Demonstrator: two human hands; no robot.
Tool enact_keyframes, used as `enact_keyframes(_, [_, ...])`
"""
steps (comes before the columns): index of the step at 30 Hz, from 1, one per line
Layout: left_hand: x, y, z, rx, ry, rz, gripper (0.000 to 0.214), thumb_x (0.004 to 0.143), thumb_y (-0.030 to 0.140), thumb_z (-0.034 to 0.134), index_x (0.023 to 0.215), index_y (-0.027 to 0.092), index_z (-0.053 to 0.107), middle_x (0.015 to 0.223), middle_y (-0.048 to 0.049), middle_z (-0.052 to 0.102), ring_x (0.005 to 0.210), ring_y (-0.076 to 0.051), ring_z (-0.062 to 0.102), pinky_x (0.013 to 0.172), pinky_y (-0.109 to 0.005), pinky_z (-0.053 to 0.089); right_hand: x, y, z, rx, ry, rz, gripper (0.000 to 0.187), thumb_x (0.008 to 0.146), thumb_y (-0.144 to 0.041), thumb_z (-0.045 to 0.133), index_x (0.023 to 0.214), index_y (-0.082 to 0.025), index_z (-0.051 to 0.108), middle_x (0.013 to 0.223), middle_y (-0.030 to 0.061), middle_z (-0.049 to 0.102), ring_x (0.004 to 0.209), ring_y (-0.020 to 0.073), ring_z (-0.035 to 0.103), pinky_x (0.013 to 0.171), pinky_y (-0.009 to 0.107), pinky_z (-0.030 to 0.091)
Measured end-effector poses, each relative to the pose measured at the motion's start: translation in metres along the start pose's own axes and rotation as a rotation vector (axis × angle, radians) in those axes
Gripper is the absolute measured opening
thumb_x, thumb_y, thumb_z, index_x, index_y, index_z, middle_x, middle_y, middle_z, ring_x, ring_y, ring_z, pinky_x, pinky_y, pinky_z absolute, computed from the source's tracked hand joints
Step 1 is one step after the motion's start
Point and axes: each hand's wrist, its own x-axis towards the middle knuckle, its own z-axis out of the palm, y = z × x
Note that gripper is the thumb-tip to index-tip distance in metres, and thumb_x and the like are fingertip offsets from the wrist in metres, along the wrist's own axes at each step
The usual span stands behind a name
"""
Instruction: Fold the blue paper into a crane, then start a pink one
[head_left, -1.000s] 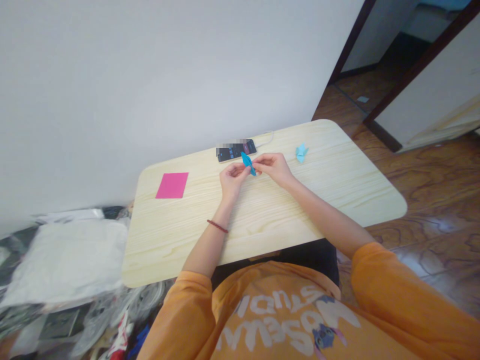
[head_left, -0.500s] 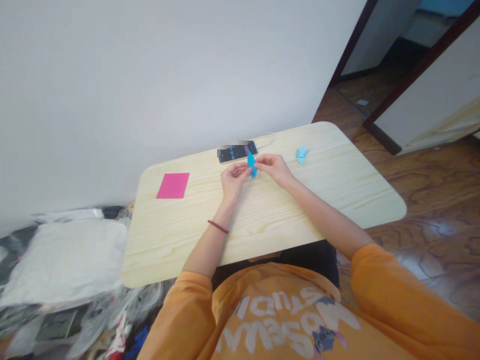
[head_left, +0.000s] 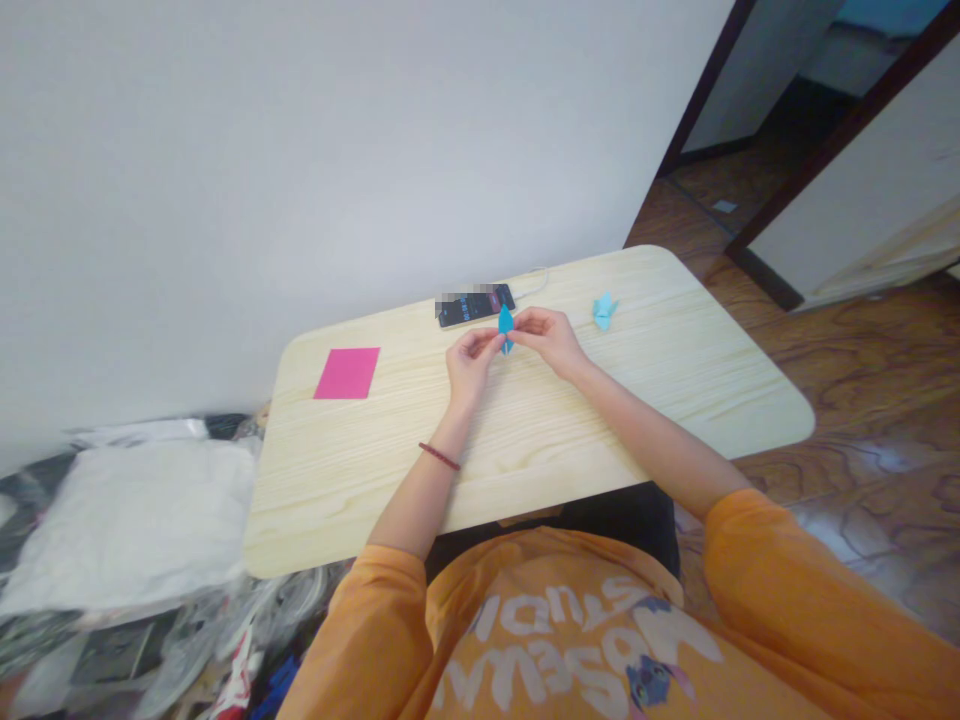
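Your left hand (head_left: 471, 364) and right hand (head_left: 547, 338) pinch folded blue paper (head_left: 506, 328) just below the phone (head_left: 474, 305). Pink sheet (head_left: 346, 373) lies left of the phone.

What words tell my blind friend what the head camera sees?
The left hand and right hand pinch a folded blue paper above a light wooden table. A pink paper square, a black phone and a small pale-blue paper fold lie on it.
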Motion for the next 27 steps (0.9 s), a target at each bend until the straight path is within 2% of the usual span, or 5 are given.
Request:
enact_keyframes(5, [-0.0006, 0.0020, 0.0004, -0.009, 0.014, -0.016, 0.034, 0.062, 0.034, 0.083, 0.088, 0.016, 0.071, 0.076, -0.0048, 0.072, 0.069, -0.015, 0.067, 0.070, -0.030, 0.053, 0.0001, 0.0016, 0.0000, 0.044, -0.014, 0.005, 0.038, 0.045, -0.038, 0.088, 0.065, -0.018, 0.062, 0.071, -0.0005, 0.068, 0.067, 0.0131, 0.063, 0.075, 0.030, 0.052])
enact_keyframes(8, [-0.0007, 0.0022, 0.0007, 0.005, 0.034, -0.045, 0.033, 0.059, 0.036, 0.083, 0.084, 0.016, 0.073, 0.077, -0.0060, 0.073, 0.069, -0.016, 0.067, 0.068, -0.030, 0.053, 0.0004, 0.0026, -0.0007, 0.034, -0.026, 0.007, 0.038, 0.047, -0.039, 0.088, 0.066, -0.019, 0.062, 0.069, -0.0010, 0.068, 0.067, 0.0136, 0.063, 0.074, 0.031, 0.052])
enact_keyframes(15, [-0.0028, 0.0015, 0.0022, 0.040, 0.118, 0.030, 0.023, 0.058, 0.030, 0.084, 0.076, 0.017, 0.075, 0.083, -0.0068, 0.075, 0.077, -0.018, 0.069, 0.078, -0.034, 0.055, 0.0004, 0.0043, -0.0016, 0.005, 0.025, 0.026, 0.036, 0.047, -0.038, 0.088, 0.066, -0.018, 0.065, 0.071, 0.0006, 0.070, 0.070, 0.0157, 0.065, 0.079, 0.034, 0.053])
enact_keyframes(21, [-0.0082, 0.0069, 0.0061, 0.090, 0.139, 0.056, 0.020, 0.061, 0.030, 0.082, 0.074, 0.017, 0.075, 0.080, -0.0061, 0.075, 0.077, -0.020, 0.070, 0.081, -0.035, 0.056, -0.0008, 0.0039, -0.0011, -0.007, 0.079, 0.053, 0.036, 0.043, -0.037, 0.089, 0.064, -0.018, 0.067, 0.066, 0.0006, 0.069, 0.064, 0.0150, 0.063, 0.072, 0.034, 0.055])
enact_keyframes(27, [-0.0065, 0.0041, 0.0056, 0.058, 0.098, 0.026, 0.023, 0.062, 0.030, 0.082, 0.080, 0.017, 0.075, 0.083, -0.0057, 0.075, 0.078, -0.019, 0.070, 0.081, -0.035, 0.056, -0.0011, 0.0021, -0.0014, 0.016, 0.069, 0.073, 0.036, 0.047, -0.041, 0.088, 0.067, -0.018, 0.068, 0.069, 0.0014, 0.070, 0.067, 0.0148, 0.065, 0.071, 0.032, 0.056])
